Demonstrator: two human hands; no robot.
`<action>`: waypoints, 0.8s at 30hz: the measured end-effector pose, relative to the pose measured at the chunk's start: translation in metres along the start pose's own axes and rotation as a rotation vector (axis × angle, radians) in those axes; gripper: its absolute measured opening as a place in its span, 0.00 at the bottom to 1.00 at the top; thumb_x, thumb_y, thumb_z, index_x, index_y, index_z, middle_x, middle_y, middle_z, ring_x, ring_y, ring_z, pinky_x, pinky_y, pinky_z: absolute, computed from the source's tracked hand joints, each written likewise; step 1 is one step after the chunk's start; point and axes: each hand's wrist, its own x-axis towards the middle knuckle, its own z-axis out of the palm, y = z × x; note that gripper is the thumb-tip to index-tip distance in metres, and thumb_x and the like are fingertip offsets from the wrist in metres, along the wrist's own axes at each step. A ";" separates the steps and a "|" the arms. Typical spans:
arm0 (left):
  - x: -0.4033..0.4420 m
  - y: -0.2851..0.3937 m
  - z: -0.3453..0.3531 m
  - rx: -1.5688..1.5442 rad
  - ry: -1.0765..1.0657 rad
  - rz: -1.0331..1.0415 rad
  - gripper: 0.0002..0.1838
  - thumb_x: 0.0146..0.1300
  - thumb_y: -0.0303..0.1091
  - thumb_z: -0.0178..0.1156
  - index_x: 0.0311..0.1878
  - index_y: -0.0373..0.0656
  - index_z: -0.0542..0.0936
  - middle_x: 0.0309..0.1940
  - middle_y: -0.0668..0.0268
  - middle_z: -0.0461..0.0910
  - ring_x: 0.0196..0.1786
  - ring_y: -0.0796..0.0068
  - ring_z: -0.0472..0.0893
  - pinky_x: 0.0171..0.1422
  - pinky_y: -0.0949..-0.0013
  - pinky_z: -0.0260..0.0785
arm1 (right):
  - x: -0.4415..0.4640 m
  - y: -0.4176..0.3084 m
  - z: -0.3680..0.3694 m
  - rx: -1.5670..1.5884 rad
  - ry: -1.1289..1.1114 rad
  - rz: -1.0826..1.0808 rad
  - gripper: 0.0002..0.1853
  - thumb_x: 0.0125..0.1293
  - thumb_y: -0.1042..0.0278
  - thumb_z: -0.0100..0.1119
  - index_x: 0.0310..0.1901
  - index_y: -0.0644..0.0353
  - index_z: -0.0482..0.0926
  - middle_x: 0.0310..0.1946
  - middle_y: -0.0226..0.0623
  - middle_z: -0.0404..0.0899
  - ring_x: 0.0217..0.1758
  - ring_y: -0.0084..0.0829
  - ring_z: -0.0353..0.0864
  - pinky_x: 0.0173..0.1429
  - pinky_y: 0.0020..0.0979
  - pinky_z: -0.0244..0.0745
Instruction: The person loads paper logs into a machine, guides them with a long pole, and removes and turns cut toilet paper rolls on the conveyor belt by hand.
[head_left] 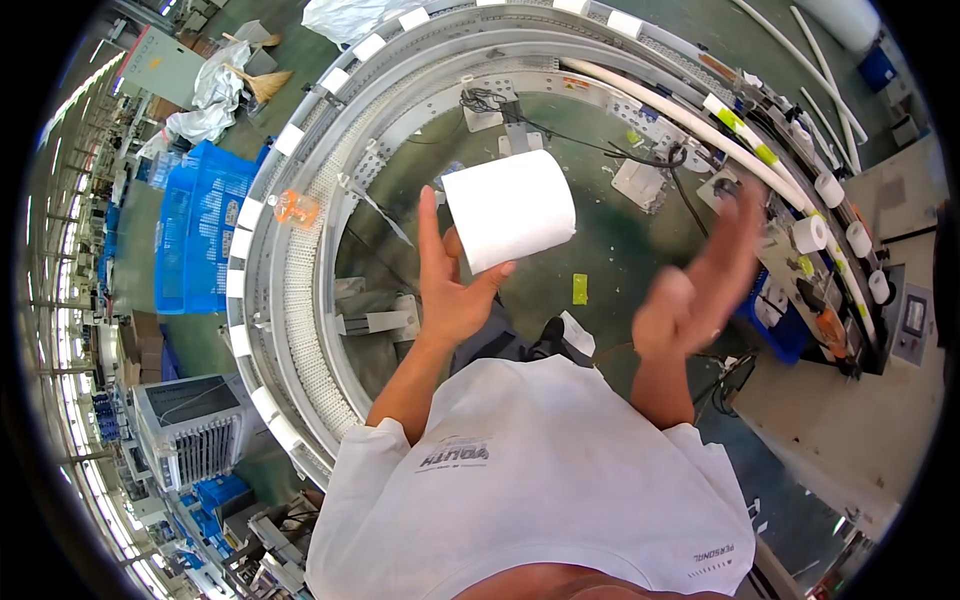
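My left hand is closed on a thick white paper roll, thumb beneath it and fingers along its left end. The roll is held in the air, slightly tilted, in front of my body. To the right, my right hand is raised and smeared by motion. Its fingers look stretched out, and nothing shows in it. It is apart from the roll, near the right side of the curved conveyor.
A curved conveyor wraps around me, with an orange-and-clear item on its left part. Several small white rolls, one of them a roll, line the right rail. A blue crate stands left; cables hang ahead.
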 end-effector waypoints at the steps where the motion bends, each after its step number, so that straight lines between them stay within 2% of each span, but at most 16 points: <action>1: -0.001 -0.003 -0.002 0.050 -0.013 0.007 0.61 0.57 0.21 0.70 0.80 0.45 0.33 0.66 0.50 0.69 0.64 0.61 0.76 0.66 0.61 0.70 | 0.003 -0.022 0.008 0.062 0.161 -0.071 0.36 0.65 0.60 0.59 0.70 0.71 0.60 0.70 0.53 0.64 0.74 0.47 0.63 0.78 0.49 0.52; 3: -0.003 -0.008 -0.002 0.185 -0.006 0.117 0.60 0.56 0.20 0.70 0.80 0.43 0.34 0.64 0.49 0.71 0.63 0.61 0.77 0.64 0.62 0.70 | 0.001 -0.019 0.016 0.015 0.153 -0.070 0.30 0.69 0.60 0.53 0.67 0.72 0.65 0.67 0.53 0.68 0.72 0.45 0.66 0.77 0.51 0.54; 7: -0.001 -0.008 -0.006 0.467 0.062 0.302 0.57 0.52 0.21 0.73 0.78 0.36 0.44 0.61 0.50 0.75 0.59 0.60 0.81 0.57 0.64 0.74 | -0.043 0.102 0.020 -0.410 -0.541 0.213 0.29 0.76 0.50 0.41 0.61 0.71 0.74 0.60 0.51 0.76 0.67 0.44 0.71 0.74 0.46 0.60; 8: -0.001 -0.009 -0.009 0.361 0.073 0.242 0.57 0.50 0.20 0.74 0.78 0.36 0.46 0.61 0.50 0.74 0.58 0.59 0.81 0.54 0.65 0.75 | -0.029 0.121 0.003 -0.205 -0.282 0.232 0.27 0.77 0.53 0.42 0.63 0.71 0.72 0.61 0.51 0.76 0.67 0.43 0.72 0.73 0.44 0.61; 9: -0.003 -0.012 -0.011 0.374 0.115 0.191 0.56 0.49 0.21 0.74 0.78 0.35 0.48 0.57 0.50 0.77 0.55 0.55 0.81 0.58 0.62 0.72 | -0.019 0.129 -0.006 0.017 -0.038 0.268 0.26 0.77 0.56 0.44 0.65 0.70 0.70 0.62 0.51 0.75 0.66 0.41 0.73 0.72 0.41 0.63; 11: 0.017 -0.024 -0.021 0.573 0.077 0.342 0.53 0.48 0.22 0.74 0.76 0.37 0.54 0.51 0.53 0.79 0.52 0.54 0.81 0.67 0.52 0.62 | 0.016 0.086 0.012 0.020 -0.075 0.305 0.26 0.78 0.58 0.44 0.68 0.70 0.66 0.63 0.52 0.74 0.65 0.38 0.74 0.71 0.39 0.64; 13: 0.054 -0.035 -0.031 0.735 0.012 0.509 0.49 0.46 0.22 0.73 0.73 0.39 0.60 0.45 0.59 0.81 0.50 0.55 0.80 0.75 0.40 0.50 | 0.020 0.095 0.049 0.225 -0.351 0.563 0.26 0.78 0.58 0.46 0.69 0.69 0.65 0.60 0.47 0.76 0.62 0.35 0.76 0.69 0.36 0.66; 15: 0.075 -0.030 -0.031 0.866 -0.144 0.670 0.49 0.44 0.21 0.72 0.72 0.39 0.61 0.45 0.62 0.81 0.50 0.60 0.81 0.76 0.36 0.47 | 0.001 0.114 0.070 0.455 -0.636 0.836 0.29 0.77 0.56 0.51 0.70 0.69 0.64 0.59 0.42 0.77 0.62 0.32 0.75 0.67 0.32 0.66; 17: 0.098 -0.021 -0.027 0.881 -0.204 0.705 0.44 0.44 0.20 0.69 0.69 0.39 0.66 0.46 0.65 0.81 0.51 0.65 0.81 0.76 0.36 0.48 | -0.023 0.139 0.099 0.924 -0.381 1.304 0.23 0.78 0.57 0.49 0.63 0.69 0.71 0.55 0.37 0.79 0.59 0.28 0.75 0.66 0.33 0.68; 19: 0.102 -0.019 -0.027 0.889 -0.283 0.688 0.40 0.45 0.19 0.68 0.67 0.40 0.69 0.47 0.67 0.81 0.53 0.67 0.81 0.76 0.37 0.49 | -0.022 0.138 0.116 1.102 -0.288 1.377 0.21 0.78 0.56 0.48 0.59 0.67 0.74 0.54 0.38 0.80 0.57 0.32 0.78 0.63 0.38 0.73; 20: 0.104 -0.013 -0.023 0.862 -0.215 0.705 0.35 0.47 0.20 0.67 0.63 0.41 0.72 0.49 0.69 0.81 0.55 0.70 0.80 0.76 0.38 0.51 | -0.019 0.131 0.118 1.166 -0.283 1.420 0.22 0.78 0.56 0.48 0.59 0.67 0.73 0.54 0.40 0.80 0.58 0.33 0.78 0.63 0.39 0.73; 23: 0.113 -0.011 -0.028 0.969 -0.234 0.788 0.43 0.41 0.23 0.74 0.66 0.40 0.69 0.46 0.69 0.83 0.55 0.67 0.79 0.75 0.38 0.54 | -0.022 0.135 0.126 1.314 -0.213 1.500 0.23 0.78 0.55 0.46 0.61 0.67 0.72 0.55 0.43 0.79 0.58 0.37 0.79 0.64 0.42 0.74; 24: 0.114 -0.007 -0.028 0.977 -0.248 0.758 0.43 0.41 0.26 0.75 0.65 0.41 0.70 0.48 0.69 0.82 0.56 0.67 0.78 0.75 0.40 0.54 | -0.026 0.138 0.127 1.346 -0.175 1.522 0.23 0.78 0.54 0.45 0.61 0.67 0.72 0.55 0.44 0.79 0.58 0.38 0.79 0.65 0.43 0.74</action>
